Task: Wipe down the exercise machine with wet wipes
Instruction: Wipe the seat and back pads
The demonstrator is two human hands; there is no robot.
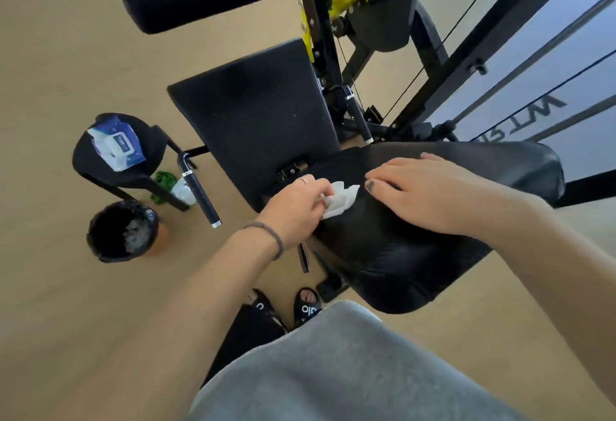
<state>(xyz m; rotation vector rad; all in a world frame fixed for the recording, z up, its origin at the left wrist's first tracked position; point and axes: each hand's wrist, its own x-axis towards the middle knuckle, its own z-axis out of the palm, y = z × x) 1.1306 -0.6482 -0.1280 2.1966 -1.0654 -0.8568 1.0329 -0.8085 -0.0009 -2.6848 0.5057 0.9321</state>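
A black exercise machine fills the middle of the view, with a flat seat pad [253, 114] and a glossy curved black pad [393, 254] nearer to me. My left hand [295, 209] pinches a crumpled white wet wipe [340, 199] against the curved pad's upper edge. Just to the right of the wipe, my right hand [433, 192] rests flat on that same pad, fingers straight.
A blue pack of wet wipes [116, 145] lies on a small black stool [90, 160] at the left. A black-lined bin [123, 232] stands below it on the tan floor. A black handle [200, 192] juts out beside the seat. Cables and frame bars [446, 64] run at the right.
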